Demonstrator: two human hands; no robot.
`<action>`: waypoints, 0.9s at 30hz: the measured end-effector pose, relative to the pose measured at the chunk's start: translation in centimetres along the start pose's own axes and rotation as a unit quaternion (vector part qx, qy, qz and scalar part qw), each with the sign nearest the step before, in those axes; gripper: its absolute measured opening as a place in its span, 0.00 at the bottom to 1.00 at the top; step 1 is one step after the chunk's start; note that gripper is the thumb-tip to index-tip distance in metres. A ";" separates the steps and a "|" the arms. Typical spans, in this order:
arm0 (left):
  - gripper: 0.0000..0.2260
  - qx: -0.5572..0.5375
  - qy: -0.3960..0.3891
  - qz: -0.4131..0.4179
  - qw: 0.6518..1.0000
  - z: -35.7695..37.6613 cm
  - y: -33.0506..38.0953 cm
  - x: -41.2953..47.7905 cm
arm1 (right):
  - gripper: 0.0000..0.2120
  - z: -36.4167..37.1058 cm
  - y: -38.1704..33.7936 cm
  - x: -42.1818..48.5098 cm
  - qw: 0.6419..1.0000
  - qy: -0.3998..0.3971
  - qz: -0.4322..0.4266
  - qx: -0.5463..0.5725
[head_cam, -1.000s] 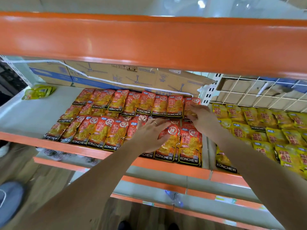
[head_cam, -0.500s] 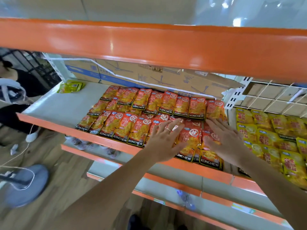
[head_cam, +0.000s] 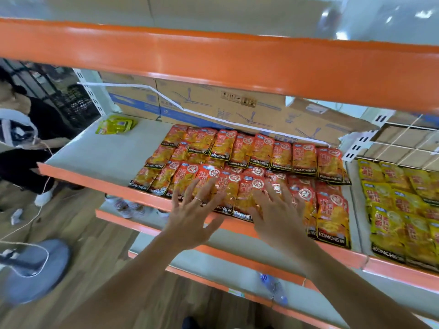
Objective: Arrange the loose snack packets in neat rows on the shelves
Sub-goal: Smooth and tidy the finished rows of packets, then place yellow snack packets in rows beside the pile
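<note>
A second ago my right hand (head_cam: pixel 280 217) was at the back right corner of the shelf (head_cam: pixel 99 157), on the last packet of the back row. It has now come forward and sits beside my left hand (head_cam: pixel 190 217) at the front edge. Both hands are over the middle of the front row of red packets (head_cam: pixel 259 150), with the fingers straight and spread wide, holding nothing. The fingertips lie over the packets, but I cannot tell if they press them or only hover, because the hands are a little blurred.

I judge from this that the back row on the right is finished and the work now goes to the front row. The packets toward the left of both rows are slanted and overlap each other, so some straightening is left. The left part of the shelf is bare except for a green-yellow packet (head_cam: pixel 116 124) at the back left corner. The yellow packets (head_cam: pixel 399 210) lie on the neighbouring shelf to the right.
</note>
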State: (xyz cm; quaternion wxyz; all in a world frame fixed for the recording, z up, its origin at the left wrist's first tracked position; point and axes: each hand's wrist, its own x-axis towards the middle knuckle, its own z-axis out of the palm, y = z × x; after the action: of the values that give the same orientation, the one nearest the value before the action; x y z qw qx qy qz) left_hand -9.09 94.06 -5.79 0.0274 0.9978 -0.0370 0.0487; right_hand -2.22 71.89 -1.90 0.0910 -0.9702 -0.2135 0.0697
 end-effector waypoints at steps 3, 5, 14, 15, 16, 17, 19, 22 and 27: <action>0.27 0.016 -0.016 0.053 0.998 0.5 -0.9 0.2 | 0.32 1.2 0.4 0.1 0.999 -0.033 0.022 -0.029; 0.27 0.011 -0.024 0.069 0.997 0.9 -1.5 0.3 | 0.39 2.0 0.5 -0.2 0.999 -0.014 0.021 -0.048; 0.30 -0.018 0.000 0.066 0.998 0.6 -2.6 0.5 | 0.35 1.0 -2.8 -0.4 0.998 0.052 0.034 0.002; 0.30 -0.022 0.008 0.058 0.998 0.5 -3.0 0.6 | 0.35 1.0 -3.4 -0.1 0.998 0.052 0.030 0.001; 0.30 -0.027 0.016 0.047 0.998 0.4 -3.5 0.6 | 0.35 1.0 -4.2 0.3 0.998 0.056 0.025 0.000; 0.30 -0.030 0.024 0.035 0.999 0.4 -4.1 0.6 | 0.35 1.1 -4.9 0.7 0.998 0.059 0.021 -0.002; 0.31 -0.024 0.033 0.005 0.999 0.4 -5.5 0.5 | 0.36 1.4 -6.4 1.5 0.999 0.050 0.009 -0.015; 0.33 -0.018 0.026 -0.044 0.999 0.5 -7.6 -0.1 | 0.34 2.2 -8.5 2.6 0.999 0.017 -0.019 -0.031; 0.32 -0.024 0.038 -0.081 0.996 0.3 -10.8 -0.6 | 0.33 2.9 -12.2 4.6 0.997 -0.010 -0.075 -0.023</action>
State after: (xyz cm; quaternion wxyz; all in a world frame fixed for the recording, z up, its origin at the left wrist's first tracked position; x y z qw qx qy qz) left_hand -8.78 104.88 -6.65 0.0566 0.9939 0.0434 0.0835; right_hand -3.49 85.16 -2.67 0.0710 -0.9526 -0.2880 0.0675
